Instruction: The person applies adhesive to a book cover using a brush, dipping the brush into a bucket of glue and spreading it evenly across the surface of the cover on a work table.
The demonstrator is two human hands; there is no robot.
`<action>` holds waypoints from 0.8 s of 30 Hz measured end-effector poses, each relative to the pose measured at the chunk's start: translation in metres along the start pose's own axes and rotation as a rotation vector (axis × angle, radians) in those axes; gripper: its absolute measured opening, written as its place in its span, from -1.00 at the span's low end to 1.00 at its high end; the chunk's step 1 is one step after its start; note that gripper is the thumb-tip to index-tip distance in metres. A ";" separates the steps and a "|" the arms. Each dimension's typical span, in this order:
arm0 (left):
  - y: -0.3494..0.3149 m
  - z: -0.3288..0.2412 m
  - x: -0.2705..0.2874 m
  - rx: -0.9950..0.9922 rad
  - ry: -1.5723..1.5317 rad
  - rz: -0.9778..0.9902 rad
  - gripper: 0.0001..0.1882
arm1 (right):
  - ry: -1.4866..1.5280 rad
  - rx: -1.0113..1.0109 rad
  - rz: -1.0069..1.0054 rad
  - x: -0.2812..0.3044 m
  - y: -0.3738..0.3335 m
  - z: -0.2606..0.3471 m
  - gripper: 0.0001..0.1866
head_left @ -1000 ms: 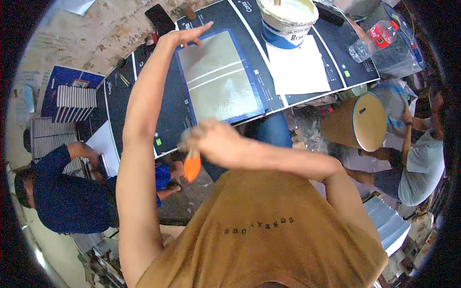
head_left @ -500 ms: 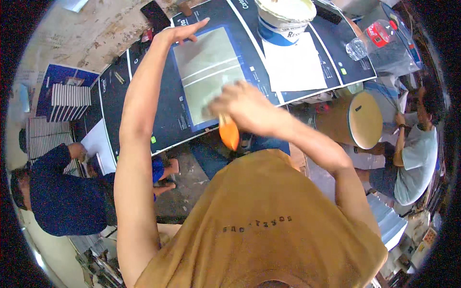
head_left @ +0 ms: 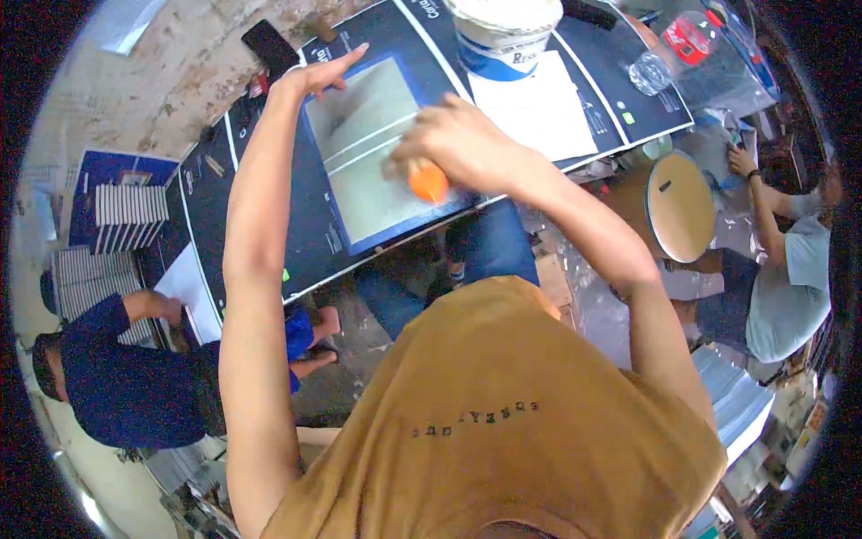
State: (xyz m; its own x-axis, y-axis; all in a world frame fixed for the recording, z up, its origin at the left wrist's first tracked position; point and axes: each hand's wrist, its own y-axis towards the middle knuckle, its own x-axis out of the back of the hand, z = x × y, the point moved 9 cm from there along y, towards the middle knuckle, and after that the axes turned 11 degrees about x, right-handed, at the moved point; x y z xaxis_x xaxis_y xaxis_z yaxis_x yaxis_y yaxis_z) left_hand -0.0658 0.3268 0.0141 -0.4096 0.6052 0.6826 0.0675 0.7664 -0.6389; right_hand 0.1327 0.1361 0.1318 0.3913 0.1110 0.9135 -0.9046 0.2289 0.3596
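My right hand (head_left: 460,136), blurred by motion, is closed round a brush with an orange handle (head_left: 428,183). Its bristle end is smeared and partly hidden, low over grey-green cover boards (head_left: 382,190) with two white strips across them. Round the boards runs a blue sheet (head_left: 372,239). With fingers stretched out, my left hand (head_left: 325,74) rests at the far left corner of that sheet, holding nothing. An open bucket (head_left: 503,47) with pale contents stands beyond my right hand, on white paper (head_left: 552,121).
Black printed sheets (head_left: 256,211) cover the table. A dark phone (head_left: 269,47) lies at the far left edge, and a clear bottle with a red label (head_left: 687,43) lies far right. A round drum (head_left: 681,205) stands right. One person sits left, another right.
My right hand has swept the brush away from me along the boards, and its orange handle now points less toward my body. The view has shifted slightly; my left hand keeps its place at the corner.
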 end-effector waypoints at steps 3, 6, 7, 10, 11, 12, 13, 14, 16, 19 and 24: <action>0.011 0.052 0.000 0.247 0.032 0.028 -0.07 | -0.016 0.067 0.085 -0.037 0.014 -0.015 -0.72; 0.010 0.019 -0.009 0.281 0.010 -0.030 0.16 | 0.047 0.051 0.268 -0.034 -0.041 -0.007 -0.79; 0.004 0.030 -0.003 0.297 0.005 -0.044 0.16 | 0.126 0.075 0.305 -0.018 -0.049 0.011 -0.87; 0.001 0.021 0.001 0.142 -0.084 -0.003 0.16 | 0.145 0.062 0.530 0.002 -0.060 0.025 -0.69; -0.001 0.008 -0.003 0.142 -0.076 -0.002 0.17 | 0.148 0.027 0.531 -0.003 -0.062 0.017 -0.69; 0.000 0.017 0.003 0.164 -0.048 -0.012 0.17 | 0.107 0.100 0.321 0.008 -0.040 0.013 -0.70; 0.003 0.027 0.004 0.194 -0.033 -0.026 0.17 | 0.068 0.173 0.115 0.018 -0.027 0.009 -0.72; 0.007 0.037 0.003 0.223 -0.018 -0.036 0.17 | 0.061 0.176 0.111 0.008 -0.023 0.001 -0.72; -0.002 0.033 0.002 0.308 0.009 -0.064 0.21 | -0.026 0.185 0.371 -0.027 -0.023 -0.012 -0.79; -0.012 0.047 0.005 0.375 0.219 -0.292 0.25 | 0.154 0.092 0.555 0.006 -0.053 0.007 -0.83; -0.145 0.028 -0.035 0.038 -0.085 -1.012 -0.40 | 0.681 -0.291 -0.033 0.080 -0.086 -0.053 -0.68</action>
State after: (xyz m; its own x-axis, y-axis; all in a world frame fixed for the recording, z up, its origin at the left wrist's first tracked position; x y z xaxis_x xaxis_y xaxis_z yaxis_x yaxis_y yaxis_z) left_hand -0.0864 0.1886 0.0730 -0.3223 -0.3422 0.8826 -0.3754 0.9021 0.2127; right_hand 0.2504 0.1768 0.1638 0.5211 0.6533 0.5493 -0.8463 0.4787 0.2337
